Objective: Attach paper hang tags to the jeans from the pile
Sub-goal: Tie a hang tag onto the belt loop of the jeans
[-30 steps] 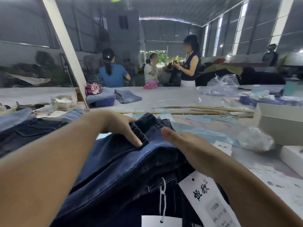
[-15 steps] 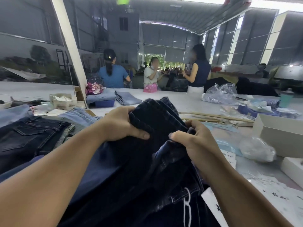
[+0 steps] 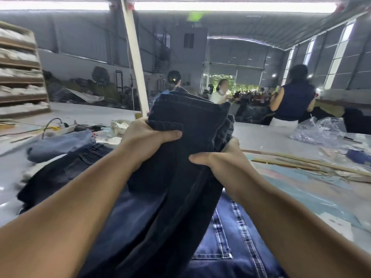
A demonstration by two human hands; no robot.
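Both hands clench one pair of dark navy denim jeans [image 3: 190,125], lifted above the desk [image 3: 281,137]: left hand [image 3: 146,135] at its upper left edge, right hand [image 3: 216,159] lower right, equally near. Its long axis hangs down toward the person. Beneath lie perhaps three more jeans; no hang tags are visible.

Bare forearms — no sleeves, no gloves
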